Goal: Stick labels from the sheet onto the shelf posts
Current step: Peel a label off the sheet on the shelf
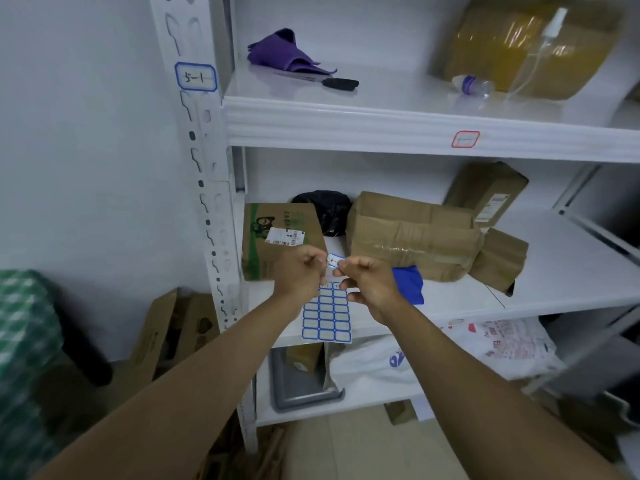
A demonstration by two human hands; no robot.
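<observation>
A white metal shelf unit (pixel 381 126) is seen filling the view, and its slotted front post (pixel 204 161) rises at the left, where one blue-bordered label marked "5-1" (pixel 195 77) is already stuck near the top. A red-bordered label (pixel 465 139) is fixed to the front edge of the upper shelf. Cardboard boxes (pixel 412 233) are stacked on the middle shelf, just behind the hands. The left hand (pixel 302 268) and the right hand (pixel 370 280) are held close together in front of that shelf, both curled nearly closed. A sheet of blue-bordered labels (pixel 326 317) hangs below the hands, its top edge gripped where they meet; which hand carries it cannot be told. A single peeled label (pixel 335 260) is pinched at the fingertips between the two hands, just above the sheet and well to the right of the post.
</observation>
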